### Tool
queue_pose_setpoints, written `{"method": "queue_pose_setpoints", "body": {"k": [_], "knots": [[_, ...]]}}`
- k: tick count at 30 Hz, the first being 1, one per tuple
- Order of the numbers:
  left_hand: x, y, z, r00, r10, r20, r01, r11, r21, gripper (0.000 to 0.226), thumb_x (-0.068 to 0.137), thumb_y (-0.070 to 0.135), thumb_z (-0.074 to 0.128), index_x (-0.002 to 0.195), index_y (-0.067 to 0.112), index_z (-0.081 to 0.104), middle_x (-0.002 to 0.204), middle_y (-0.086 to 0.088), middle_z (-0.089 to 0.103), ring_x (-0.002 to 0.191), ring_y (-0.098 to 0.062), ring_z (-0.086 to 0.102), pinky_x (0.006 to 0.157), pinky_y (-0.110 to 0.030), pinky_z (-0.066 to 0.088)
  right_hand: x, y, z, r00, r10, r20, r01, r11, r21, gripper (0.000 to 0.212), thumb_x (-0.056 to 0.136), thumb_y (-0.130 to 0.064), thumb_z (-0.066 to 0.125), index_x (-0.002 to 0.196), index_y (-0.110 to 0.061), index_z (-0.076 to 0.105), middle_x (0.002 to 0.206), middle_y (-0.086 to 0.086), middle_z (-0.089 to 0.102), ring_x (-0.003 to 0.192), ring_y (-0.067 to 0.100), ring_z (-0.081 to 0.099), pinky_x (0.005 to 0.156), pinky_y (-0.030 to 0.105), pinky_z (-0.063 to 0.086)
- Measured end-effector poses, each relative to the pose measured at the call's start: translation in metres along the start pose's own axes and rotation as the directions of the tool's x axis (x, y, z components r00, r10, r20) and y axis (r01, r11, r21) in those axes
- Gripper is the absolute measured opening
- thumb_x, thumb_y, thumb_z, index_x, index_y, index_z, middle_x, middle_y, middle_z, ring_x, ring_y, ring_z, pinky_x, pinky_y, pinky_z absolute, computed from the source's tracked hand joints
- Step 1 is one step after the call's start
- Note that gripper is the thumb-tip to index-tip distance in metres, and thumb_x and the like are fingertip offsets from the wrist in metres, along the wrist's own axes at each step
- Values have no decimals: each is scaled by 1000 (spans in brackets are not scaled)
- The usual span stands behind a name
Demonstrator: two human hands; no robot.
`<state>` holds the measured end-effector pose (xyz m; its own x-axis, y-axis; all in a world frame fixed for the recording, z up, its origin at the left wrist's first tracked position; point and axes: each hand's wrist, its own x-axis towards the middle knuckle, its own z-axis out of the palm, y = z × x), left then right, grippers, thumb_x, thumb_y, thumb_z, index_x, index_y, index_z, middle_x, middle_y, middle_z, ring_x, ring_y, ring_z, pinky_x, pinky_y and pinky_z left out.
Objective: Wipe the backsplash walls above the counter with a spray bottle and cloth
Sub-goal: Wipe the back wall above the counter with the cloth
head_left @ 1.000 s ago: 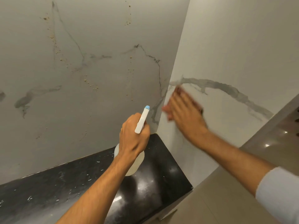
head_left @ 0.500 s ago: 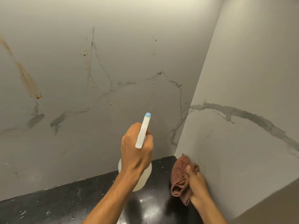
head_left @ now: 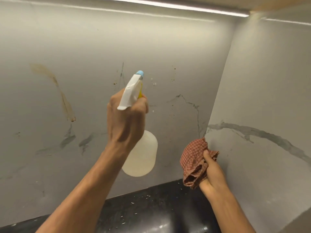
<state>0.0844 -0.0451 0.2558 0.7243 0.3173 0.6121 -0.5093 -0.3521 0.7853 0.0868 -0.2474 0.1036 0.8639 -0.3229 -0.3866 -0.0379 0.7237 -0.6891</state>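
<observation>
My left hand [head_left: 125,118] grips a white spray bottle [head_left: 141,155] with a blue nozzle, raised and aimed at the back backsplash wall [head_left: 94,47]. A few droplets hang just past the nozzle. That marble-look wall carries a long brown streak [head_left: 64,98] at the left and small brown specks near the middle. My right hand [head_left: 211,172] holds a bunched red checked cloth [head_left: 193,158] low in the corner, close to the side backsplash wall [head_left: 269,81], apart from the back wall.
A glossy black counter [head_left: 151,212] with white crumbs runs below both walls. A lit strip light [head_left: 168,5] lines the underside of the cabinet above. Grey veins cross both wall panels.
My right hand with the cloth came off the side wall and dropped low into the corner. My left hand raised the spray bottle toward the back wall; the view tilted up.
</observation>
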Motion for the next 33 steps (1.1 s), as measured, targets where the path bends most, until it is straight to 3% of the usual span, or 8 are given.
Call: {"method": "queue_pose_setpoints", "body": {"k": [2, 6, 11, 15, 20, 25, 28, 33], "knots": [[9, 1, -11, 1000, 3, 25, -2, 1000, -24, 20, 57, 14, 49, 66, -4, 53, 72, -25, 61, 66, -40, 57, 61, -54, 48, -4, -9, 16, 999, -51, 2, 51, 999, -3, 45, 105, -27, 52, 141, -1, 52, 137, 19, 60, 124, 38, 57, 110, 53, 43], [19, -4, -27, 997, -81, -17, 81, 997, 2, 22, 53, 15, 50, 67, -3, 51, 52, 19, 56, 54, -12, 30, 58, -38, 36, -12, -29, 49, 982, -189, 22, 189, 982, 7, 44, 104, -32, 53, 138, -4, 55, 131, 16, 63, 117, 34, 62, 107, 51, 46], [32, 3, -33, 968, -30, 247, 33, 999, -8, 21, 50, 15, 48, 60, 0, 59, 69, -30, 62, 60, -38, 56, 61, -52, 52, -21, -52, 82, 931, -366, -12, 366, 931, 10, 20, 104, -28, 55, 112, -11, 61, 103, 4, 69, 87, 20, 67, 98, 46, 53], [33, 4, -19, 940, -29, 339, 11, 998, 55, 15, 47, 14, 47, 50, 17, 62, 54, -15, 48, 55, -22, 41, 50, -39, 36, -22, -70, 105, 862, -501, -73, 502, 865, 0, 18, 104, -26, 57, 88, -20, 60, 92, -3, 67, 83, 15, 68, 90, 41, 57], [16, -14, -13, 912, -63, 404, 41, 997, 62, 25, 52, 17, 48, 63, -5, 53, 66, -29, 56, 60, -23, 46, 60, -54, 47, -13, -95, 126, 708, -701, -88, 701, 712, -42, 13, 105, -24, 54, 96, -19, 62, 101, 0, 68, 100, 19, 69, 91, 34, 57], [-6, -41, -8, 933, -128, 337, 93, 989, 117, 25, 52, 15, 48, 59, -9, 42, 61, -28, 45, 59, -25, 36, 55, -54, 39, -3, -111, 147, 618, -784, -58, 785, 620, -23, 28, 105, -22, 53, 78, -25, 60, 72, -23, 67, 66, -12, 62, 66, 11, 49], [-14, -55, -13, 944, -152, 294, 130, 987, 96, 17, 55, 15, 49, 59, -1, 50, 66, -25, 56, 66, -41, 50, 61, -48, 44, 4, -113, 153, 572, -820, -18, 819, 573, -30, 29, 105, -23, 53, 77, -25, 59, 67, -23, 62, 61, -11, 57, 66, 10, 46], [-27, -71, -26, 946, -168, 277, 128, 979, 157, 23, 54, 16, 49, 58, -7, 43, 66, -32, 45, 60, -25, 36, 57, -42, 33, 4, -109, 155, 454, -887, 83, 887, 441, -136, 29, 107, -23, 49, 78, -24, 56, 64, -20, 47, 57, -4, 41, 63, 16, 39]]}}
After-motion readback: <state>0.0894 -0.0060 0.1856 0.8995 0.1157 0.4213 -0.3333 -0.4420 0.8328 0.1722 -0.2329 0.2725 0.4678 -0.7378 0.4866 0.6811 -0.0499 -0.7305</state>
